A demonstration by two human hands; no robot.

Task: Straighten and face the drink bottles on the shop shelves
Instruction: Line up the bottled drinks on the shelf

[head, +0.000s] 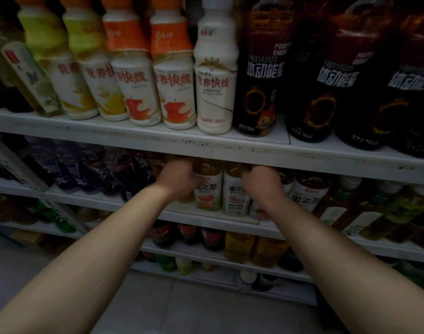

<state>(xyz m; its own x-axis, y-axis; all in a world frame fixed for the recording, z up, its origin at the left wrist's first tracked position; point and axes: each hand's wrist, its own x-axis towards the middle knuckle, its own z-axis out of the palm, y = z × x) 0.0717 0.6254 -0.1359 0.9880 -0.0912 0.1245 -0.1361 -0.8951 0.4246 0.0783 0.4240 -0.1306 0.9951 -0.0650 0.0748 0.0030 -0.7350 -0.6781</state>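
Observation:
Both my arms reach into the second shelf [206,215], under the edge of the top shelf [206,145]. My left hand [179,179] is curled around a fruit tea bottle with an orange base [188,197], most of which the hand hides. My right hand [261,182] is closed around another white-labelled fruit tea bottle [256,209]. Between the hands stand two fruit tea bottles: one [207,191] shows its front label, the other [235,198] shows its side. A further fruit tea bottle [305,196] stands to the right.
The top shelf carries white milk-drink bottles [215,75] and dark energy-drink bottles [261,73]. Dark bottles [85,172] fill the second shelf's left side, green tea bottles [374,213] its right. Lower shelves [206,259] hold more drinks. Grey floor [182,307] lies below.

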